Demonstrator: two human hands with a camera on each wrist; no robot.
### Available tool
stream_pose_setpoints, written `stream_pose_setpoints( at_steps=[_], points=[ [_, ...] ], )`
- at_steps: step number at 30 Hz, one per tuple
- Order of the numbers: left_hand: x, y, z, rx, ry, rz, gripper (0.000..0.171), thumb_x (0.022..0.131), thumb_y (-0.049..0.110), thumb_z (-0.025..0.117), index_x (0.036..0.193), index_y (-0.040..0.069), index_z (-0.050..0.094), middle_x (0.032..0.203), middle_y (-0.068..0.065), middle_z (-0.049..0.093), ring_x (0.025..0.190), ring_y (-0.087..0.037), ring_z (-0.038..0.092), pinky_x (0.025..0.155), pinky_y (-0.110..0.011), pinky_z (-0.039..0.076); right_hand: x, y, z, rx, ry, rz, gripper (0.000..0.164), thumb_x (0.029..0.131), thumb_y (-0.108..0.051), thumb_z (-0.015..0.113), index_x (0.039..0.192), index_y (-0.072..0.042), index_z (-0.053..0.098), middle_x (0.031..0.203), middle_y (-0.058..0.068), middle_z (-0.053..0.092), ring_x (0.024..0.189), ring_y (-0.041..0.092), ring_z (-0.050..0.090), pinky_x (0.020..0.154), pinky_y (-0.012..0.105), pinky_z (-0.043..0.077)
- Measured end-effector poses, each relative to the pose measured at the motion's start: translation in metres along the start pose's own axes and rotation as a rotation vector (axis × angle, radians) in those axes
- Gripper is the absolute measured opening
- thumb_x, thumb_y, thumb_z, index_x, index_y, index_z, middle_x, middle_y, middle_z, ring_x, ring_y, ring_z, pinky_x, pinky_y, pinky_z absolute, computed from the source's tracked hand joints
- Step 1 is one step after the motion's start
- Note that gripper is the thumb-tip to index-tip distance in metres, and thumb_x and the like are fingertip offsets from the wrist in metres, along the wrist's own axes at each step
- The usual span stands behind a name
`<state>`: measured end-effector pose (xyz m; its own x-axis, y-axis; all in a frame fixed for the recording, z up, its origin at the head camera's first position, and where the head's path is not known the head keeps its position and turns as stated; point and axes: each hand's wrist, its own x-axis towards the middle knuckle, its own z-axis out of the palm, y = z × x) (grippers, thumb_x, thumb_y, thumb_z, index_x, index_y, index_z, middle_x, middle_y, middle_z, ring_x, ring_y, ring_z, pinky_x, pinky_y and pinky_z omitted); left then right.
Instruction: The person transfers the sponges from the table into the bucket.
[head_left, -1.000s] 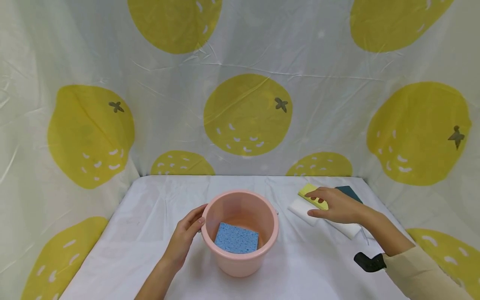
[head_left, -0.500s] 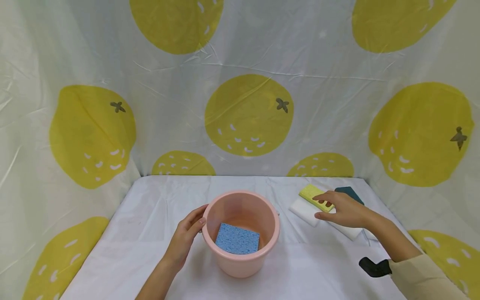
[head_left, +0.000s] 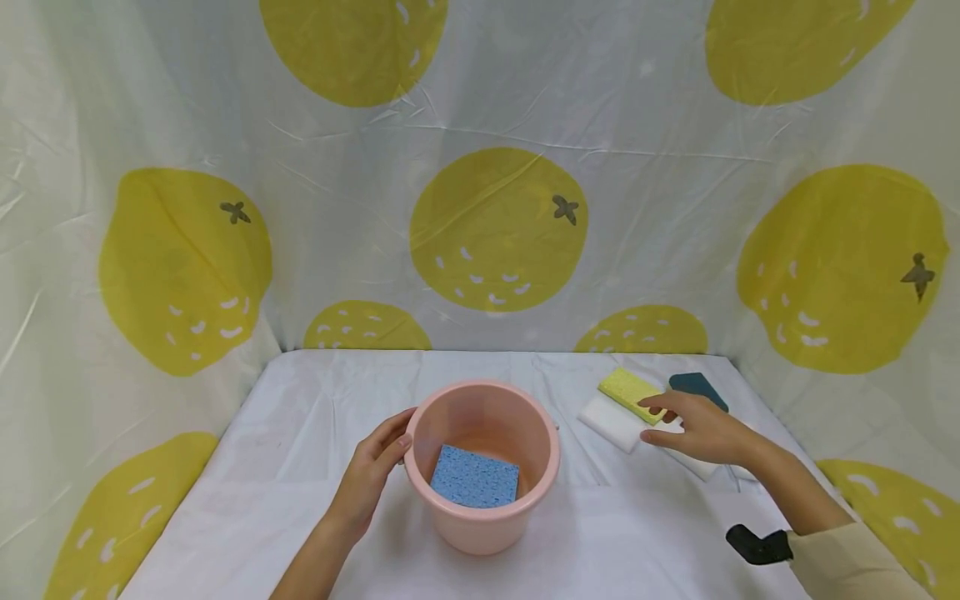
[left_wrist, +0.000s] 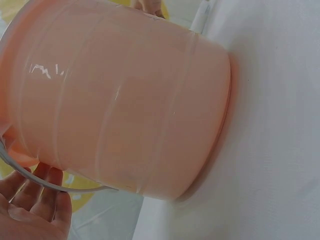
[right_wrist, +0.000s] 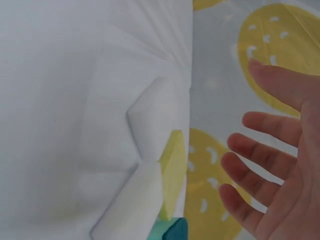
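Observation:
A pink plastic bucket (head_left: 483,529) stands upright on the white cloth, and a blue speckled sponge (head_left: 475,477) lies inside it. My left hand (head_left: 366,479) holds the bucket's left rim, thumb over the edge. In the left wrist view the bucket's thin pale handle (left_wrist: 65,189) hangs beside those fingers. My right hand (head_left: 697,429) hovers over the right side, fingers spread and holding nothing. Beyond its fingertips lies a yellow sponge (head_left: 628,392). White folded-looking pads (head_left: 611,423) lie under and beside the hand, partly hidden by it. In the right wrist view the palm and fingers (right_wrist: 265,155) are apart from everything.
Behind my right hand lies a dark teal block (head_left: 697,388), partly covered. White curtains with yellow lemons (head_left: 498,229) enclose the back and both sides of the cloth-covered table (head_left: 337,383). A black strap end (head_left: 757,546) sticks out by the right sleeve.
My right hand has drawn back to the right and slightly nearer, uncovering more of the yellow sponge. The left hand and the bucket have stayed in place.

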<state>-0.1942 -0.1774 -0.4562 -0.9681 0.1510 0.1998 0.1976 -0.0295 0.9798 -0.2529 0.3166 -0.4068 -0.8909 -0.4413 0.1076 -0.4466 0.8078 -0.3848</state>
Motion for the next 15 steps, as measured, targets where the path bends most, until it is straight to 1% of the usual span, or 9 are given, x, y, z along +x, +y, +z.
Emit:
stream_pose_setpoints(
  at_steps=[3,8,15],
  points=[
    [0.0,0.001,0.0,-0.002,-0.002,0.001,0.046,0.107,0.019,0.055,0.15,0.005,0.051,0.146,-0.013,0.057,0.128,-0.022,0.056,0.101,-0.03,0.045,-0.004,0.006,0.0,0.005,0.027,-0.003,0.056,0.092,-0.039,0.079,0.131,-0.002,0.066,0.115,0.008,0.067,0.098,0.026,0.063,0.079,0.047,0.055],
    [-0.002,0.001,0.0,0.0,-0.003,0.004,0.046,0.107,0.019,0.055,0.15,0.005,0.051,0.146,-0.014,0.058,0.128,-0.022,0.056,0.101,-0.03,0.045,-0.012,0.016,0.001,0.019,0.04,0.039,0.058,0.092,-0.037,0.08,0.133,0.0,0.064,0.117,0.011,0.066,0.099,0.025,0.062,0.08,0.048,0.054],
    [-0.001,0.0,0.0,0.005,0.003,0.003,0.045,0.107,0.019,0.055,0.15,0.006,0.052,0.145,-0.011,0.058,0.128,-0.023,0.056,0.102,-0.032,0.045,-0.025,0.027,0.002,0.026,0.058,0.088,0.061,0.093,-0.036,0.079,0.137,0.002,0.061,0.119,0.015,0.067,0.101,0.03,0.063,0.077,0.044,0.054]
  ],
)
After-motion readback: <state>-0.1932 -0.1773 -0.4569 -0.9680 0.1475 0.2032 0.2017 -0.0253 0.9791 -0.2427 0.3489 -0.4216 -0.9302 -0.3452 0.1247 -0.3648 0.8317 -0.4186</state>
